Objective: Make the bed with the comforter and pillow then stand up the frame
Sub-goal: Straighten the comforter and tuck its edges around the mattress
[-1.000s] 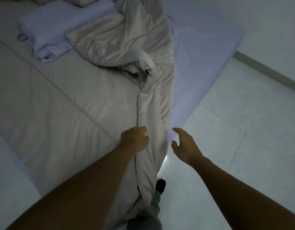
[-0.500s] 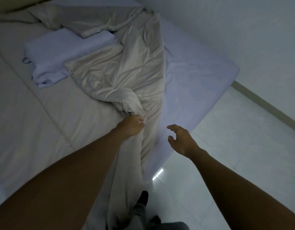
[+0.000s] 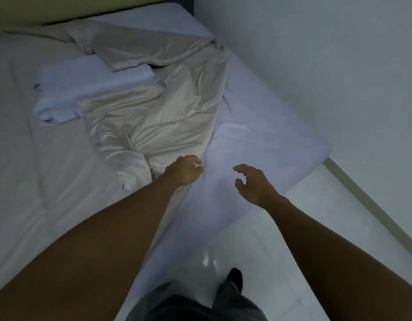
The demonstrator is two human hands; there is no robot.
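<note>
Left hand [image 3: 185, 170] grips comforter [image 3: 154, 117] edge (bunched); right hand [image 3: 253, 184] loosely open above bare mattress [image 3: 258, 135].

Comforter [image 3: 158, 117]: beige cloth, slight sheen; floor [image 3: 304, 228]: glossy tile.

The comforter [image 3: 154, 117] is lying over the right end of the pale pillow [image 3: 89, 86], hiding that end. The left forearm [image 3: 121, 228] is covering the comforter's near strip, and the left hand [image 3: 184, 172] is pinching its edge, fingertips partly tucking out of sight. The bed [image 3: 19, 135] is running off the left edge, its headboard [image 3: 61, 10] off the top. A trouser leg [image 3: 235, 304] is masking most of a dark foot [image 3: 235, 278]. Dim light is blurring the beige heap [image 3: 131, 45] near the headboard.
</note>
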